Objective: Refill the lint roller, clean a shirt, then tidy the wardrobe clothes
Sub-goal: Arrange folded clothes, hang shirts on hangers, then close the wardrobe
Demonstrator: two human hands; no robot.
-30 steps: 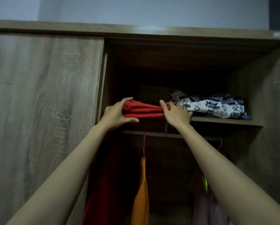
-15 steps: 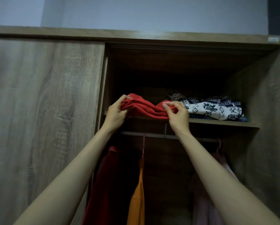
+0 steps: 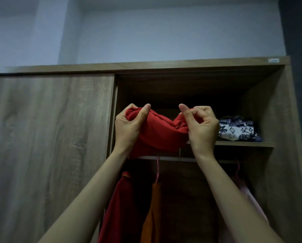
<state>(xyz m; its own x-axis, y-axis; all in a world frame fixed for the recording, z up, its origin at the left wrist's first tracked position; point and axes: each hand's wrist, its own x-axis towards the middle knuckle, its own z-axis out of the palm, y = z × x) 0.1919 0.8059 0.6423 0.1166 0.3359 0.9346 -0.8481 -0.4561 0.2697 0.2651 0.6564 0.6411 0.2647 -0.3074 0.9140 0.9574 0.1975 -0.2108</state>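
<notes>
The red garment (image 3: 161, 133) is a soft, plain cloth with no print, bunched up and sagging in the middle between the two hands. Its upper edge makes a dip in the center, and its lower part hangs down in front of the shelf (image 3: 243, 144) edge, reaching the rail (image 3: 174, 158). It is held up in the air at the open side of the wardrobe (image 3: 276, 106), at the height of the upper compartment; I cannot tell whether any part of it touches the shelf.

The left hand (image 3: 129, 128) is closed on the left end of the garment, with the thumb pressed on the front of the cloth. The right hand (image 3: 202, 127) is closed on the right end, fingers curled in and the thumb pointing up.

The wardrobe is of brown wood. Its left door (image 3: 48, 137) is shut and the right side is open. In the upper compartment, on the right part of the shelf, lies a folded patterned cloth (image 3: 238, 129), dark blue and white, just beside the right hand. Below the shelf, from the rail, hang a dark red garment (image 3: 118, 204) at the left, an orange garment (image 3: 153, 216) on a pink hanger (image 3: 157, 171) next to it, and a pale pink garment (image 3: 252, 199) at the right, partly hidden by the right arm.
</notes>
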